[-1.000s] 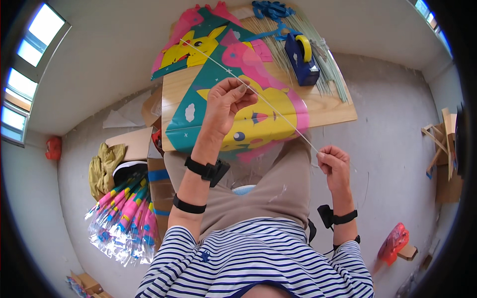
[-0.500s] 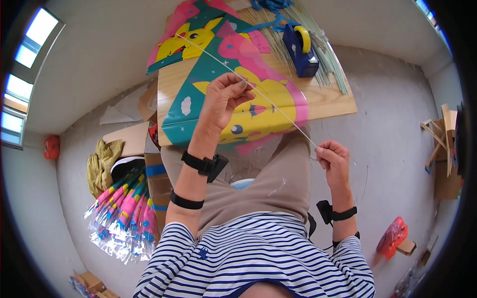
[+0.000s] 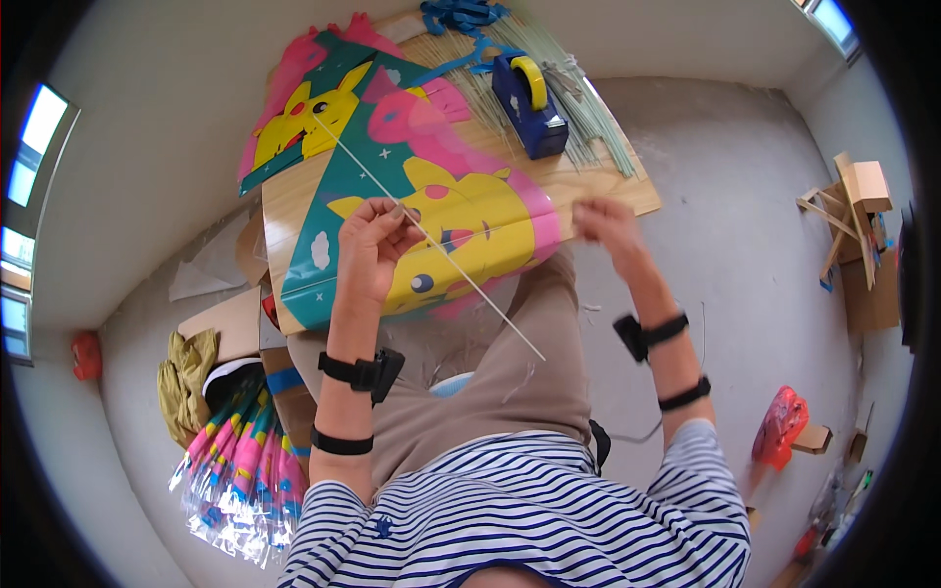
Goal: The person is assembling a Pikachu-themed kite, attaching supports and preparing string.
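My left hand pinches a thin white rod between thumb and fingertips. The rod slants from over the far left printed sheet down to above my lap, its near end free. Beneath it, a glossy teal, pink and yellow sheet printed with a cartoon face lies on the wooden board, its near edge overhanging my lap. My right hand is off the rod, above the board's right side near the sheet's pink edge. Motion smears its fingers, so I cannot tell whether they hold anything.
A blue tape dispenser with yellow tape stands on the board, beside a bundle of thin pale rods and blue ribbon. Another printed sheet lies far left. Wrapped colourful bundles and a cardboard box are on the left.
My right hand has let go of the rod's near end and moved up toward the board. My left hand still holds the rod. The whole view has shifted somewhat.
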### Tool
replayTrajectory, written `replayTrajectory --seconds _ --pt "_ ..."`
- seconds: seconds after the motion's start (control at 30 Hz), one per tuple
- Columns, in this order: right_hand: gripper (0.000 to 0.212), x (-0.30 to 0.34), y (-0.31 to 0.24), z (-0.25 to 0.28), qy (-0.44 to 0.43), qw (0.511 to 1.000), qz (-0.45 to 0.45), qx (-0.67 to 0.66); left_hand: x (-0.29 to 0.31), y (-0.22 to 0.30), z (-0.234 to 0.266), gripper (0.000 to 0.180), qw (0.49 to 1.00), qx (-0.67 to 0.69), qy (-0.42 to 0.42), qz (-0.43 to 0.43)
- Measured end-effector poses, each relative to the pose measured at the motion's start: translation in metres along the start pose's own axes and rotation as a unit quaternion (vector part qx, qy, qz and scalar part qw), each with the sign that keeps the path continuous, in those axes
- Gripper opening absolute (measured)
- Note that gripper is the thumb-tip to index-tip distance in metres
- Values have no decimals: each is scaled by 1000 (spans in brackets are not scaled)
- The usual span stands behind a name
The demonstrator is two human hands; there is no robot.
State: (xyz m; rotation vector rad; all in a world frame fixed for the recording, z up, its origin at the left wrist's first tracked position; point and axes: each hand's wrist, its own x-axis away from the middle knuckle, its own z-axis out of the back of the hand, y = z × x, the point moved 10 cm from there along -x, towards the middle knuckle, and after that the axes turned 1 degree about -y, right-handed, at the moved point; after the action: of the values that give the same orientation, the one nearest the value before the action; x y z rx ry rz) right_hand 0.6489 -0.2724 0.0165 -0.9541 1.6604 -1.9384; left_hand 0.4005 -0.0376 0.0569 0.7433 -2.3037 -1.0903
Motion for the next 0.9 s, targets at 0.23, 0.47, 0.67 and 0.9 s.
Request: replayTrajectory --seconds 0.23,0.47,0.67,0.9 --pt "29 -139 -39 22 105 994 -8 -17 19 -7 6 3 1000 -10 16 9" --pt "15 -172 -32 19 97 994 -28 -39 23 -12 11 4 999 -20 27 19" --pt "14 -160 -44 16 94 995 -27 -17 13 -37 -17 3 997 -39 -15 61" --pt "12 -159 -50 10 78 996 -24 -45 10 -56 -40 3 992 -73 -43 89"
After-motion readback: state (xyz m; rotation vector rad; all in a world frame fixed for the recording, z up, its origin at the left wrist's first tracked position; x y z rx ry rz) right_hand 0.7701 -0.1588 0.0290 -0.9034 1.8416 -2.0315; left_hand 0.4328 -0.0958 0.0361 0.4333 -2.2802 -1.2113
